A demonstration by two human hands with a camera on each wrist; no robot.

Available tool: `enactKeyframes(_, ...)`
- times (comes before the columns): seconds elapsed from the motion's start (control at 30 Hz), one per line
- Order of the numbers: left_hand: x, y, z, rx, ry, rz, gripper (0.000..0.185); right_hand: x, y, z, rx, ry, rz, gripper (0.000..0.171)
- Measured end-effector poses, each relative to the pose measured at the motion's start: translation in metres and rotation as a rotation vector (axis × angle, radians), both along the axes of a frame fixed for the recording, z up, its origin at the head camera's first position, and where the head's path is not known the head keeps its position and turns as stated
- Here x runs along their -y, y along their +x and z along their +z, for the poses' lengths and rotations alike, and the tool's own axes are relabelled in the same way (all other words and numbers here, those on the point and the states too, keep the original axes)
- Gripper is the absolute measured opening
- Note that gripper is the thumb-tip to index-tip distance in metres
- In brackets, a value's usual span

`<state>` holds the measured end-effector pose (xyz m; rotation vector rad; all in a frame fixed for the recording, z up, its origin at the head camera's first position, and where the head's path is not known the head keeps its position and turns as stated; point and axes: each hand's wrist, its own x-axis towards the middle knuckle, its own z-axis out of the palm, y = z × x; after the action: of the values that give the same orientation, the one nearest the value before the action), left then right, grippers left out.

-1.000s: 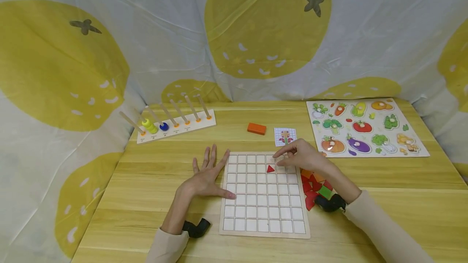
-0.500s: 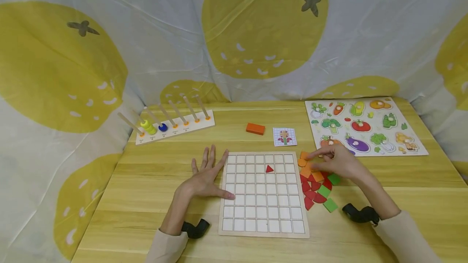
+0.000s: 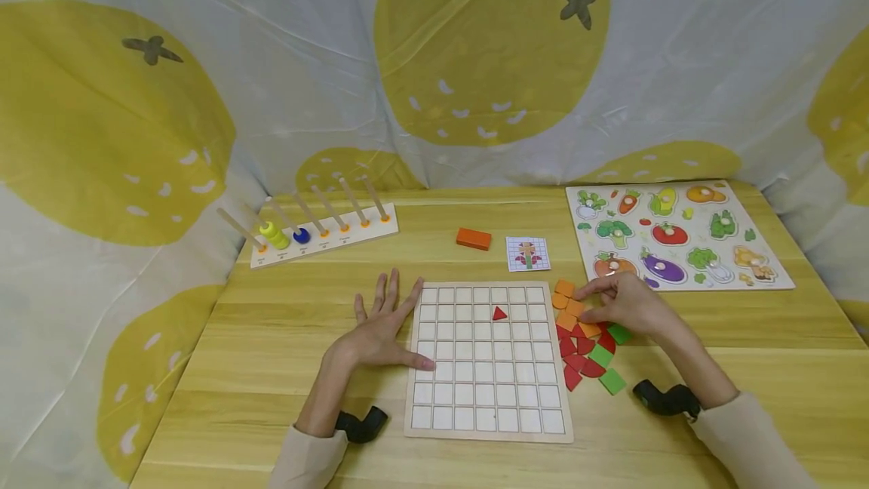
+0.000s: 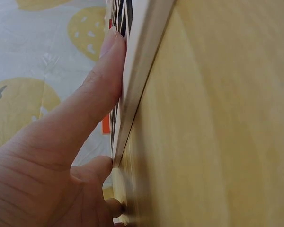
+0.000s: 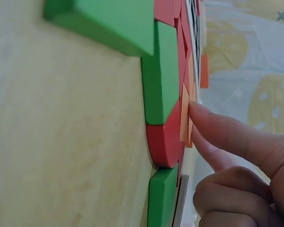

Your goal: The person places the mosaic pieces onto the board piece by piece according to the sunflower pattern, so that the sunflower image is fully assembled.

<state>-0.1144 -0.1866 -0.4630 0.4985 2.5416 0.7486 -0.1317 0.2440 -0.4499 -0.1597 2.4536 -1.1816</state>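
Note:
A white grid board lies on the wooden table with one red triangle set in its upper squares. My left hand lies flat beside the board's left edge, fingers spread, and its thumb presses that edge. To the right of the board is a pile of red, orange and green tiles. My right hand is over the top of the pile. Its fingertips pinch an orange tile that lies against a red tile and a green one.
A small pattern card and an orange block lie behind the board. A peg rack with a few rings stands at the back left. A vegetable puzzle lies at the back right. A lemon-print cloth surrounds the table.
My right hand has left the board's upper right squares and moved right onto the tile pile, closing its fingers on an orange tile. The left hand and the red triangle have stayed put.

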Motion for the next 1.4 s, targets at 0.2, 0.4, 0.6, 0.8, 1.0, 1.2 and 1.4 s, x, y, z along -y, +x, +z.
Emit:
enactKeyframes(0.2, -0.001, -0.001, 0.003, 0.008, -0.035, 0.001, 0.138, 0.001, -0.001, 0.0, -0.024, -0.01, 0.018, 0.032)
enactKeyframes(0.4, -0.006, 0.0, 0.012, 0.027, -0.126, -0.006, 0.135, -0.004, -0.001, 0.001, -0.005, -0.013, 0.014, 0.033)
enactKeyframes(0.6, -0.008, 0.0, 0.013, 0.021, -0.129, -0.003, 0.134, -0.005, 0.0, 0.001, 0.016, -0.01, 0.0, 0.035)
enactKeyframes(0.8, -0.008, 0.0, 0.014, 0.016, -0.121, -0.007, 0.134, -0.005, 0.0, 0.002, -0.023, 0.062, -0.014, 0.035)
enactKeyframes(1.0, -0.008, 0.0, 0.013, 0.014, -0.125, -0.005, 0.135, -0.006, 0.0, 0.001, -0.036, 0.068, -0.008, 0.034)
enactKeyframes(1.2, -0.008, 0.001, 0.014, 0.013, -0.13, -0.003, 0.135, -0.009, -0.002, 0.0, -0.041, 0.047, -0.007, 0.032)
enactKeyframes(1.4, -0.008, 0.0, 0.013, 0.016, -0.126, -0.004, 0.135, -0.009, -0.002, 0.0, -0.088, 0.002, -0.016, 0.032)
